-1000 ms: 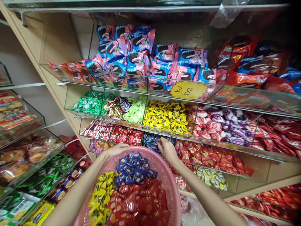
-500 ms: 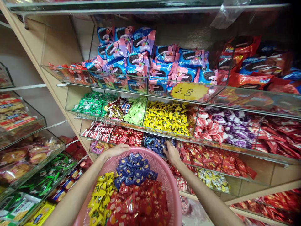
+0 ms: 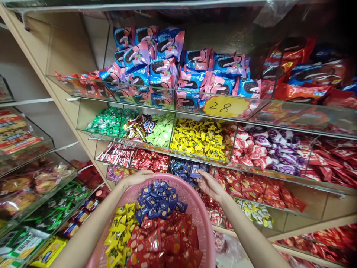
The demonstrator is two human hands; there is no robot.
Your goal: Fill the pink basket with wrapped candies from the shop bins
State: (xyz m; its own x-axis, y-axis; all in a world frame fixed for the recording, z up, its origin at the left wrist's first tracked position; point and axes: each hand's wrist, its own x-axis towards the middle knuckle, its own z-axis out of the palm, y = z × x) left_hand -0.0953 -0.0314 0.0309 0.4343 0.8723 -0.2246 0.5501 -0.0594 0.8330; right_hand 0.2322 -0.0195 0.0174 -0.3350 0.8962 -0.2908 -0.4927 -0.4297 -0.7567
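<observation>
My left hand (image 3: 138,178) is closed over the far rim of a pink plastic basket (image 3: 205,227). Inside the basket lie blue-wrapped candies (image 3: 158,201), yellow-wrapped candies (image 3: 118,232) and red-wrapped candies (image 3: 167,240), each kind in its own heap. My right hand (image 3: 209,183) is just beyond the basket's right rim, at a shelf bin of blue candies (image 3: 180,169). Its thumb and fingers pinch a blue-wrapped candy (image 3: 195,171) at the bin's right side. Whether more candies are under the fingers is hidden.
Clear-walled shelf bins rise in tiers ahead, with yellow candies (image 3: 198,139), red packets (image 3: 240,182) and cookie packs (image 3: 164,74). A yellow price tag (image 3: 225,107) marked 28 hangs on an upper bin. Another shelf with packaged snacks (image 3: 41,178) stands at left.
My right hand has drawn back slightly from inside the blue candy bin and turned, with a blue candy now showing at its fingertips. My left hand stays on the basket rim.
</observation>
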